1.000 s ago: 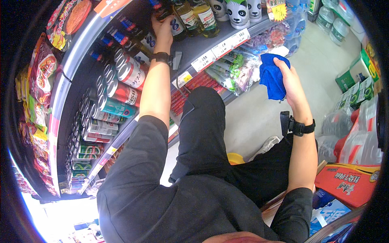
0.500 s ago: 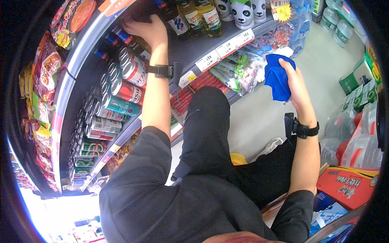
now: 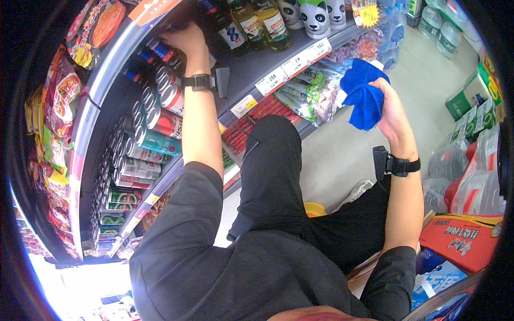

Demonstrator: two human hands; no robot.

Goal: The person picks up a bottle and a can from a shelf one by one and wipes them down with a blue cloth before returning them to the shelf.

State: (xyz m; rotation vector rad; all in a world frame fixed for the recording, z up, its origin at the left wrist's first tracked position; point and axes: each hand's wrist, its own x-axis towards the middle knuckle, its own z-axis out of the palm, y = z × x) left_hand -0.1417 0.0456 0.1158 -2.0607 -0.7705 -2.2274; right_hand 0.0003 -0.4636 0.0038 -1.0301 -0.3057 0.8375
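My left hand (image 3: 187,41) reaches deep into the shelf, over the gap between dark bottles with blue-and-red caps (image 3: 160,51) and a dark bottle with a white label (image 3: 231,33). Its fingertips are lost in shadow beside a dark shape, so I cannot see whether they grip anything. My right hand (image 3: 395,115) is closed on a blue cloth (image 3: 364,104), held up in front of the shelf edge. The cloth is bunched, with one fold hanging below the fingers and another spread above them.
Rows of cans (image 3: 160,123) fill the shelf's left part. Yellowish bottles (image 3: 274,27) and panda-faced containers (image 3: 315,20) stand farther right. Bagged goods (image 3: 316,91) lie below the price rail (image 3: 292,68). Wrapped water bottles (image 3: 476,176) and a red carton (image 3: 460,241) are at my right.
My left hand has shifted slightly left and farther into the shelf, its wrist turning. The blue cloth has been refolded in my right hand, with a flap now raised to the upper left.
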